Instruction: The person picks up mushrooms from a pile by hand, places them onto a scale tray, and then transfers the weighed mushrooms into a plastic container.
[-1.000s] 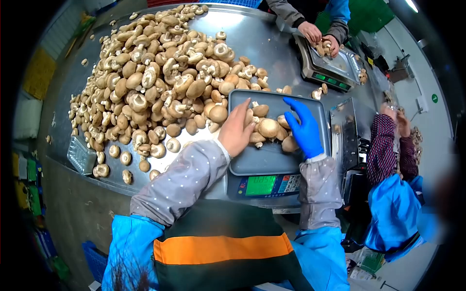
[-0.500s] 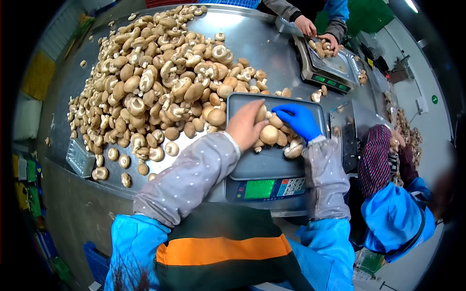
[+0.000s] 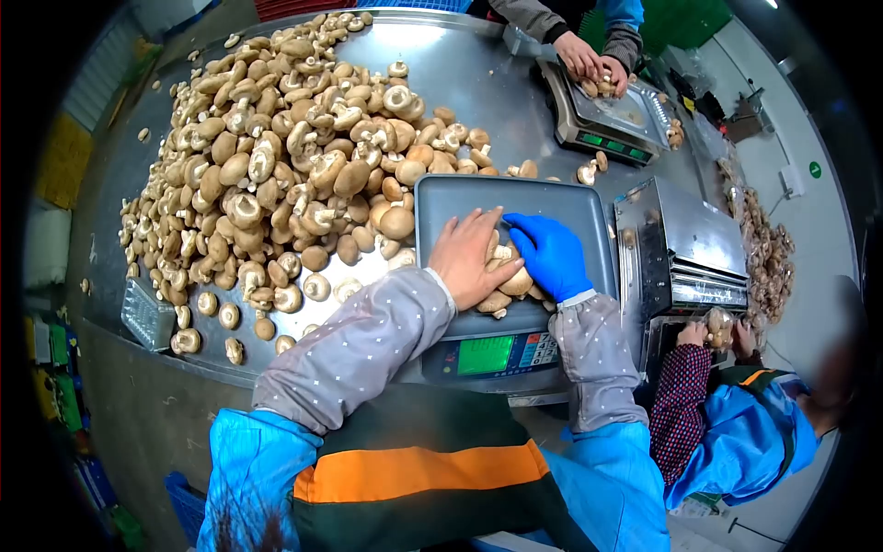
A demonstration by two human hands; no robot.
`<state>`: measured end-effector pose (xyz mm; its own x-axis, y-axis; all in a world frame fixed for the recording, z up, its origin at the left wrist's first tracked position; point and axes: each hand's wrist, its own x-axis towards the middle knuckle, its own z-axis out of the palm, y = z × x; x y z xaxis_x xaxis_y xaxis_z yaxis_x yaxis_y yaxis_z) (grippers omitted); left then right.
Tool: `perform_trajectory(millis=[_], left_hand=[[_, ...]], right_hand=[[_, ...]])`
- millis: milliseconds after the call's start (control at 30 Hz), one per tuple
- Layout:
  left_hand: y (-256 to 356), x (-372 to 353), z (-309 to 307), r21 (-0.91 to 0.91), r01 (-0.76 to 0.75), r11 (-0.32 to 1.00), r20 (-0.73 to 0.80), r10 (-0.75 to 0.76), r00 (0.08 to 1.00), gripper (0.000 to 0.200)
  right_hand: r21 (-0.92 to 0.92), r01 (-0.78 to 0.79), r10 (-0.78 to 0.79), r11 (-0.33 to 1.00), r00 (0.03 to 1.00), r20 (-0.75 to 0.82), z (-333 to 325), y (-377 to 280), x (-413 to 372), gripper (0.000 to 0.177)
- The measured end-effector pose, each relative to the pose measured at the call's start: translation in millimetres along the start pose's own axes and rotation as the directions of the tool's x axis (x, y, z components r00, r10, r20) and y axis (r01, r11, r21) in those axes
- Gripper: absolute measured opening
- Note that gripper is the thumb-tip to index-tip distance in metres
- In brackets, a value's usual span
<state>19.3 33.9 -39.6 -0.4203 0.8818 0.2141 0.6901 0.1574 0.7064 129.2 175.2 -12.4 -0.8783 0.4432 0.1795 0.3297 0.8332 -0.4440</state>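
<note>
A small group of mushrooms [image 3: 517, 283] lies on the grey tray [image 3: 460, 195] of a scale with a lit green display [image 3: 486, 355]. My bare left hand [image 3: 473, 261] rests over the left side of the group, fingers stretched out and the thumb across some caps. On the right side my right hand [image 3: 550, 252], in a blue glove, curves against the mushrooms; its fingertips are near those of my left hand, and what they touch is partly hidden. A large mushroom pile [image 3: 276, 166] stands left of the scale.
An empty clear plastic tray [image 3: 147, 315] sits at the table's left edge. Right of the scale is a metal machine [image 3: 690, 248], with a person [image 3: 736, 423] holding packed mushrooms beside it. Another person's hands [image 3: 593, 66] are over a second scale [image 3: 598, 124] at the back.
My hands have closed in around the mushrooms, my left hand now lying flatter over them. The person at right has leaned back, showing the machine and a pack. The view has shifted slightly.
</note>
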Motion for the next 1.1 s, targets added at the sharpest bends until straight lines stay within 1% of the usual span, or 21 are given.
perform_trajectory(millis=[100,133,167,233,300,333,400,467,500,533,633,667,700,733,767,800,900,933,967,1033,1100], left_hand=[[2,-4,-5,-0.013,0.053,0.998,0.0,-0.053,0.999,0.074],[0,-3,-8,-0.028,0.086,0.996,0.018,-0.085,0.996,0.075],[-2,-1,-12,-0.043,0.119,0.992,0.037,-0.117,0.992,0.076],[-2,1,-18,-0.196,0.232,0.953,0.083,-0.219,0.972,0.072],[7,0,-27,-0.066,0.247,0.967,0.046,-0.244,0.969,0.062],[7,-1,-28,-0.019,0.16,0.987,0.062,-0.159,0.985,0.058],[7,-2,-32,0.071,-0.019,0.997,0.103,0.012,0.995,0.051],[-1,-3,-18,0.051,-0.118,0.992,-0.016,0.119,0.993,0.047],[-4,-7,-9,0.04,-0.165,0.985,-0.067,0.168,0.984,0.045],[-2,-6,-10,-0.052,-0.063,0.997,0.021,0.064,0.998,0.046],[1,-12,-18,0.075,-0.159,0.984,-0.019,0.161,0.987,0.052],[4,-15,-20,0.067,-0.048,0.997,-0.011,0.049,0.999,0.074],[7,-16,-22,-0.022,0.127,0.992,0.049,-0.125,0.991,0.083],[24,-16,-37,-0.101,0.305,0.947,0.127,-0.292,0.948,0.092],[33,-18,-45,-0.163,0.477,0.864,0.217,-0.44,0.871,0.101],[24,-18,-33,-0.257,0.497,0.829,0.269,-0.433,0.86,0.117],[32,-15,-11,-0.137,0.452,0.881,0.231,-0.415,0.88,0.114],[40,-15,-9,-0.113,0.443,0.89,0.186,-0.419,0.889,0.113],[42,-11,-4,-0.166,0.402,0.9,0.15,-0.38,0.913,0.111],[49,7,3,-0.215,0.309,0.927,0.102,-0.293,0.951,0.11],[67,38,12,-0.258,0.235,0.937,0.052,-0.23,0.972,0.107]], right_hand=[[0.232,-0.081,0.102,0.969,0.992,-0.08,-4,10,-5,0.028],[0.466,-0.22,0.251,0.857,0.968,-0.004,-22,-1,-8,0.029],[0.458,-0.166,0.231,0.873,0.969,-0.091,-30,8,-13,0.029],[0.452,-0.153,0.239,0.879,0.961,-0.141,-44,27,-29,0.031],[0.394,-0.284,0.339,0.874,0.938,-0.076,-46,46,-49,0.035],[0.416,-0.349,0.392,0.839,0.92,-0.019,-45,49,-58,0.041],[0.461,-0.315,0.348,0.83,0.937,0.014,-33,46,-69,0.048],[0.449,-0.217,0.254,0.867,0.967,-0.024,-16,41,-74,0.052],[0.456,-0.245,0.292,0.856,0.956,-0.036,-12,40,-76,0.052],[0.458,-0.262,0.317,0.85,0.947,-0.046,-8,40,-78,0.053],[0.416,-0.279,0.357,0.866,0.926,-0.123,-4,45,-80,0.054],[0.39,-0.286,0.367,0.875,0.918,-0.149,-6,47,-81,0.054],[0.427,-0.335,0.409,0.84,0.908,-0.09,-16,51,-84,0.053],[0.532,-0.384,0.45,0.755,0.893,0.006,-26,51,-87,0.053],[0.622,-0.432,0.476,0.653,0.873,0.106,-35,50,-89,0.052],[0.656,-0.492,0.501,0.573,0.843,0.195,-42,45,-90,0.049],[0.699,-0.336,0.386,0.632,0.918,0.092,-13,67,-89,0.047],[0.656,-0.358,0.452,0.664,0.892,0.029,-14,60,-86,0.046],[0.636,-0.35,0.476,0.688,0.879,-0.032,-14,62,-83,0.045],[0.742,-0.31,0.534,0.595,0.842,-0.077,-30,68,-78,0.044],[0.683,-0.337,0.55,0.648,0.827,-0.113,-66,82,-65,0.043]])
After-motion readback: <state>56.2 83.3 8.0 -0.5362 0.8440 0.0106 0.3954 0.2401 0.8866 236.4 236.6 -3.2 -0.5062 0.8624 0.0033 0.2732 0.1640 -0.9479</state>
